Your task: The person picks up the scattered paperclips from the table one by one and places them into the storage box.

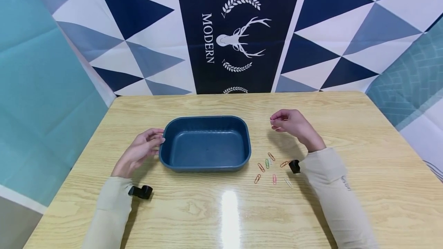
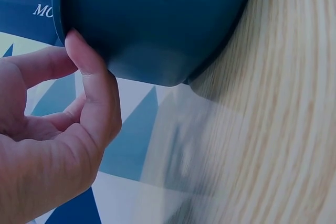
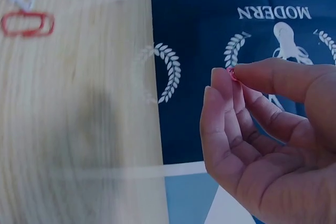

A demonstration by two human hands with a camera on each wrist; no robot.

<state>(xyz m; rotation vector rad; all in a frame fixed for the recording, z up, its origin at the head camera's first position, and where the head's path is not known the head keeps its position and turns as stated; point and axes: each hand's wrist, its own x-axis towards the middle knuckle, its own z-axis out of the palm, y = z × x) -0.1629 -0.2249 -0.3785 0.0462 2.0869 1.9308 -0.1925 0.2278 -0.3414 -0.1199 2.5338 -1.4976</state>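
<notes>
My left hand [image 1: 140, 149] is at the left end of a dark blue plastic bin [image 1: 207, 169], thumb and forefinger pinching its rim. In the left wrist view the thumb lies against the bin's outer wall [image 2: 157, 19]. Right of the bin and above the table, my right hand [image 1: 292, 124] pinches a small pink paper clip [image 3: 231, 73] between thumb and fingertips, mostly hidden by them. Between that hand and the table's front edge lie several loose paper clips, among them a green one [image 1: 267, 163], a pink one [image 1: 274, 179] and a white one [image 1: 288, 182].
The bin stands on a light wood-grain table [image 1: 187, 210], and its visible floor is bare. A patterned cloth [image 1: 238, 80] with a deer head and the word MODERN hangs behind the table's back edge. Each wrist wears a black camera mount.
</notes>
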